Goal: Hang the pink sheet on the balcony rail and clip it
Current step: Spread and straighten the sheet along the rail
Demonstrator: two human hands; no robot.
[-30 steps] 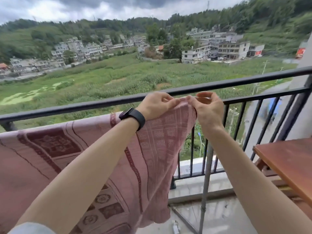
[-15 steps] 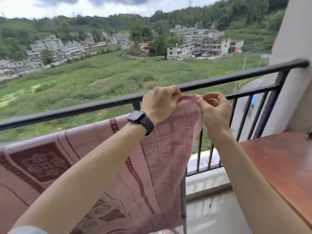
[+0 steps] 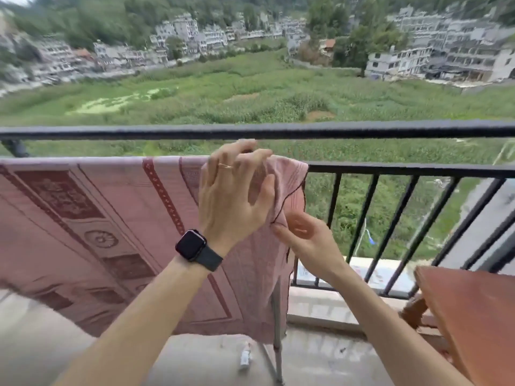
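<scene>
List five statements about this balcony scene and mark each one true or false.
1. The pink sheet hangs over the lower bar, not the top rail. True.
2. The watch sits on the right wrist. False: it is on the left wrist.
3. The right hand pinches the sheet's edge below the lower bar. True.
4. The wooden table stands at the left of the view. False: it is at the right, beside the railing.
5. The left hand, fingers spread over the sheet's corner, wears a ring. True.
</scene>
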